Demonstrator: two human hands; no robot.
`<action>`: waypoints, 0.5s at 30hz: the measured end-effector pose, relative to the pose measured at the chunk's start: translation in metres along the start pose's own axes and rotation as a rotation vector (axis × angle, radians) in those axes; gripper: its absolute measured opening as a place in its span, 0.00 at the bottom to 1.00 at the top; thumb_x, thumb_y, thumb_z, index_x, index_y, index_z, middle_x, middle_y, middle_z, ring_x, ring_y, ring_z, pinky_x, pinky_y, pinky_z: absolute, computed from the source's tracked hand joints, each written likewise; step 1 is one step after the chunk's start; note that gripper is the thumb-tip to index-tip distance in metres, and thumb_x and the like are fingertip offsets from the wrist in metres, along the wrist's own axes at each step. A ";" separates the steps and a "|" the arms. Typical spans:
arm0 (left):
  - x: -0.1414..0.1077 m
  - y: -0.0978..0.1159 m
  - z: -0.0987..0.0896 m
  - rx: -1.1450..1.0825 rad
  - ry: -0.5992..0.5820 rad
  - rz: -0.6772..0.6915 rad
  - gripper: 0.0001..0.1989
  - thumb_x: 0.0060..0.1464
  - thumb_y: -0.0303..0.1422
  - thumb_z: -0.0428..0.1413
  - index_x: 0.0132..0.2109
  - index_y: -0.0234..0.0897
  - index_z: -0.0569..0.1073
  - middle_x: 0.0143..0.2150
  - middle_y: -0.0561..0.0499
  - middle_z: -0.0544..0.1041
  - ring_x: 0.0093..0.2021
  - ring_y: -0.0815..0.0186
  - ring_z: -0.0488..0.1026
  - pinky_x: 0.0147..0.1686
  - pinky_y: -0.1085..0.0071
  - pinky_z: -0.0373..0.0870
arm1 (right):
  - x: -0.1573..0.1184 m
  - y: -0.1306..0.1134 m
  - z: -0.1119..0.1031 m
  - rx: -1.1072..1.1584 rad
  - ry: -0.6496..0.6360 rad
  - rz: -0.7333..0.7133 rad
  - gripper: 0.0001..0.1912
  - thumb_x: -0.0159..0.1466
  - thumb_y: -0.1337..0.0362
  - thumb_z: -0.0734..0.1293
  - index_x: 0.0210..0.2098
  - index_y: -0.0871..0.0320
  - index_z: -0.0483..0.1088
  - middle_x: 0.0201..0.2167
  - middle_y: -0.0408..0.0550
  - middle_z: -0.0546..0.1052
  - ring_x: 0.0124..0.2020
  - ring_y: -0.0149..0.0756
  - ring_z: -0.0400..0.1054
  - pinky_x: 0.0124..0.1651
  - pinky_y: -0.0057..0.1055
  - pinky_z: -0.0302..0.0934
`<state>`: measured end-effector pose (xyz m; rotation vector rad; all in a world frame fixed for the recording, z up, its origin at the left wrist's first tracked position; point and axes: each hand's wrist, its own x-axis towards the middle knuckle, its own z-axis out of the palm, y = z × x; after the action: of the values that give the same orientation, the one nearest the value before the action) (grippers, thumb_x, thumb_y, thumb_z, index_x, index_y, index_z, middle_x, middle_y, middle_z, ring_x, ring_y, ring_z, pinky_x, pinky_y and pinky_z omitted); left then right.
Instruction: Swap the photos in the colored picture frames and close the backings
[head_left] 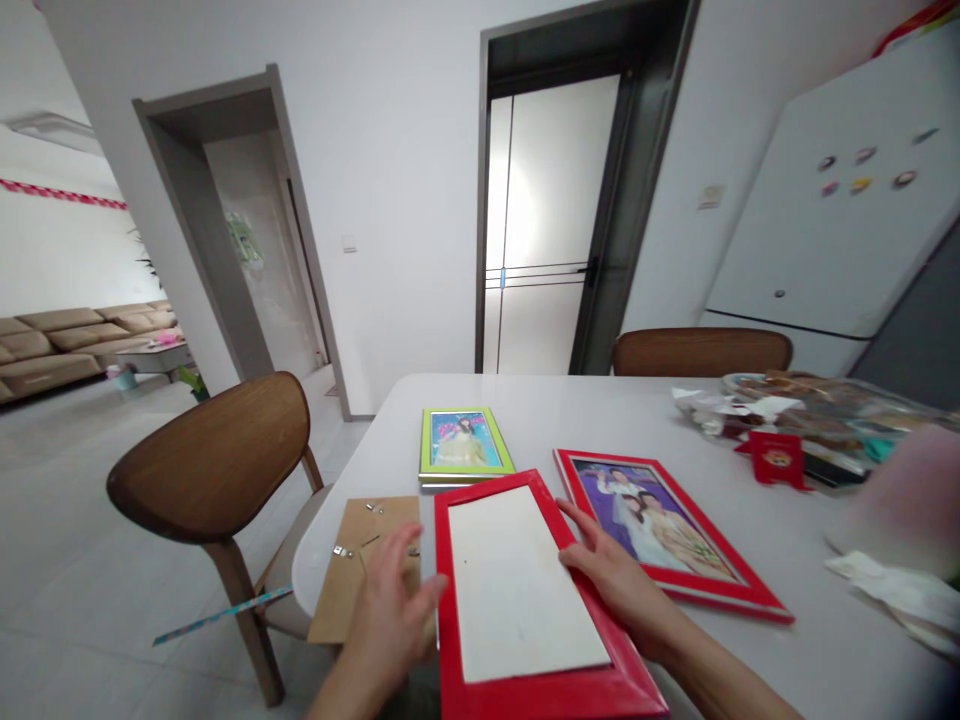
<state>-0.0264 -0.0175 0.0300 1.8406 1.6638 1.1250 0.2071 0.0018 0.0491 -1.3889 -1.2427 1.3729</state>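
Note:
A red picture frame (444,560) is tilted up at the table's near edge, with a plain white sheet or panel (517,590) filling its middle. My right hand (611,580) grips its right edge, thumb over the front. My left hand (394,595) is open beside the left edge, fingers spread and thumb close to the border; whether it touches I cannot tell. Under and beside the left hand lies a brown backing board (337,590) with small metal clips. Beyond are a lime-green framed photo (465,440) and a larger red framed photo (667,520), both lying face up.
The white table (540,410) has wooden chairs at its left (217,460) and far side (705,350). At right are plastic bags (825,400), a red booklet (778,458), a blurred pink object (907,500) and crumpled tissue (892,590). A patterned strip (217,615) juts out left.

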 end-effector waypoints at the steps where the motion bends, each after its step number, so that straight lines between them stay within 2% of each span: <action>1: -0.007 0.016 0.015 -0.045 -0.070 0.098 0.23 0.44 0.33 0.53 0.50 0.36 0.62 0.53 0.43 0.64 0.53 0.58 0.59 0.52 0.60 0.56 | -0.004 -0.005 0.002 0.121 -0.025 0.015 0.38 0.52 0.66 0.55 0.59 0.57 0.34 0.31 0.46 0.74 0.24 0.35 0.69 0.30 0.32 0.62; 3: -0.019 0.044 0.042 -0.102 -0.177 0.327 0.34 0.38 0.38 0.59 0.53 0.35 0.59 0.56 0.39 0.59 0.55 0.53 0.56 0.51 0.56 0.57 | -0.009 -0.014 0.005 0.244 -0.037 0.011 0.40 0.51 0.65 0.58 0.59 0.55 0.33 0.30 0.45 0.75 0.24 0.34 0.69 0.30 0.32 0.62; 4: -0.022 0.055 0.051 -0.099 -0.184 0.434 0.38 0.35 0.40 0.60 0.54 0.34 0.57 0.57 0.37 0.57 0.56 0.50 0.55 0.51 0.53 0.56 | -0.010 -0.018 0.006 0.264 -0.038 -0.004 0.41 0.50 0.64 0.60 0.59 0.55 0.34 0.29 0.44 0.75 0.24 0.34 0.69 0.31 0.32 0.62; 6: -0.025 0.070 0.060 -0.073 -0.179 0.566 0.37 0.38 0.38 0.59 0.55 0.33 0.55 0.56 0.36 0.59 0.55 0.51 0.56 0.50 0.53 0.58 | -0.011 -0.021 0.006 0.268 -0.053 -0.034 0.42 0.50 0.64 0.62 0.59 0.54 0.37 0.28 0.43 0.74 0.25 0.33 0.68 0.32 0.31 0.62; 10: -0.020 0.078 0.051 0.020 -0.123 0.633 0.24 0.46 0.28 0.52 0.52 0.34 0.57 0.47 0.41 0.68 0.45 0.58 0.66 0.44 0.60 0.66 | -0.006 -0.018 0.004 0.240 -0.101 -0.077 0.41 0.50 0.62 0.65 0.58 0.54 0.40 0.20 0.37 0.71 0.20 0.28 0.64 0.31 0.30 0.61; 13: -0.018 0.075 0.041 0.077 -0.056 0.719 0.23 0.47 0.25 0.50 0.52 0.34 0.56 0.43 0.42 0.71 0.40 0.60 0.68 0.37 0.64 0.69 | -0.002 -0.015 0.004 0.173 -0.081 -0.099 0.41 0.50 0.61 0.65 0.58 0.55 0.40 0.19 0.36 0.69 0.19 0.28 0.63 0.28 0.28 0.60; 15: -0.019 0.072 0.033 0.067 0.030 0.733 0.22 0.47 0.23 0.48 0.52 0.35 0.55 0.40 0.44 0.71 0.38 0.62 0.69 0.35 0.68 0.70 | 0.000 -0.014 0.003 0.076 -0.059 -0.118 0.41 0.50 0.60 0.64 0.58 0.57 0.41 0.20 0.37 0.69 0.20 0.28 0.64 0.26 0.26 0.59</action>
<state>0.0448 -0.0427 0.0593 2.5833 1.0460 1.3697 0.2027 0.0046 0.0624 -1.2117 -1.2768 1.3734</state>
